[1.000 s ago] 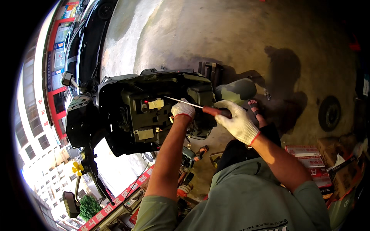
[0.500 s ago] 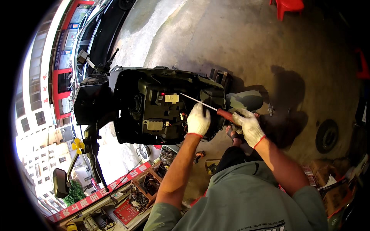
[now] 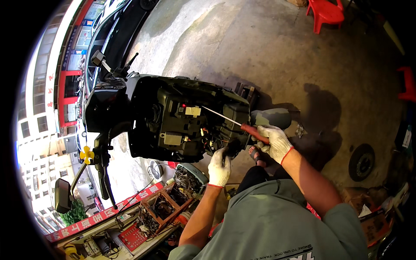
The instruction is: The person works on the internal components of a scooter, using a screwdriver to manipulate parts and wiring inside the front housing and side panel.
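We have a red-handled screwdriver slanting over the opened scooter body, its tip near a pale label; our gloved right hand has its fingers clamped around the handle; our gloved left hand is by the body's near edge, and we cannot tell whether its fingers grip anything; farther off are a tyre and a red chair.

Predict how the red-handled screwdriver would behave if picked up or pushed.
The red-handled screwdriver would probably be stiff, its shaft looking straight and metallic. In the right hand, it may feel heaviest at the handle, its thicker end. Pushed, its seemingly rounded handle might roll.
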`<state>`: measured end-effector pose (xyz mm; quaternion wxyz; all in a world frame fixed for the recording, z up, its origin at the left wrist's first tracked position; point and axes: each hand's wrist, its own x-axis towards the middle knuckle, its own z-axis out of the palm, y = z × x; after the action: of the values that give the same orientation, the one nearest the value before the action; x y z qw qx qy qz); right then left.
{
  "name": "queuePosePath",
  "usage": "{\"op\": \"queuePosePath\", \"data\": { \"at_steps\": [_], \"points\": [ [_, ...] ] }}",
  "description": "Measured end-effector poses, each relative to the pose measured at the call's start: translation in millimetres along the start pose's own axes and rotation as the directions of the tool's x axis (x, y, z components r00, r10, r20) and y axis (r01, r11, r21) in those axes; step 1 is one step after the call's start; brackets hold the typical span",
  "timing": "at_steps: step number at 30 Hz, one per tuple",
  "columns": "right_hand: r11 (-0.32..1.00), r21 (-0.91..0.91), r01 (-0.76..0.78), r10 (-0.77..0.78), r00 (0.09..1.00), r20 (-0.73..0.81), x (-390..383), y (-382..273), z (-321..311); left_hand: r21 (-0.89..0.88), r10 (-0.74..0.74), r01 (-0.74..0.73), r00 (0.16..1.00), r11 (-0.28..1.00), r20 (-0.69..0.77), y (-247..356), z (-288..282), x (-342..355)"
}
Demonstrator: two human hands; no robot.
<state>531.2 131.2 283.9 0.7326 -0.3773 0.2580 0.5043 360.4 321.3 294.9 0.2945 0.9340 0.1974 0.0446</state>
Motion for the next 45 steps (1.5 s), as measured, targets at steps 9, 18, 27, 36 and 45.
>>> {"op": "queuePosePath", "data": {
  "at_steps": [9,18,27,36,45],
  "points": [
    [0.479,-0.653,0.587,-0.619,0.753,0.224,0.2,14.8,3.7,-0.019,-0.008,0.008,1.000,1.000,-0.013,5.0,3.3,-7.6],
    [0.301,-0.767,0.566,-0.607,0.734,0.304,-14.6,2.7,3.0,-0.046,-0.031,0.034,0.998,0.998,0.057,10.9,8.2,-18.9],
    [0.968,-0.190,0.162,-0.162,0.987,0.015,12.1,-0.2,-8.2,-0.056,-0.129,0.136,0.985,0.989,0.111,7.7,17.5,-29.7],
    [-0.028,-0.840,0.542,-0.655,0.625,0.425,-16.4,-12.0,7.9,-0.107,-0.167,0.184,0.974,0.977,0.154,18.4,14.5,-25.4],
    [0.210,-0.785,0.583,-0.715,0.639,0.283,-0.1,-6.1,5.5,-0.050,-0.167,0.177,0.974,0.983,0.151,-9.4,18.5,-44.5]
  ]
}}
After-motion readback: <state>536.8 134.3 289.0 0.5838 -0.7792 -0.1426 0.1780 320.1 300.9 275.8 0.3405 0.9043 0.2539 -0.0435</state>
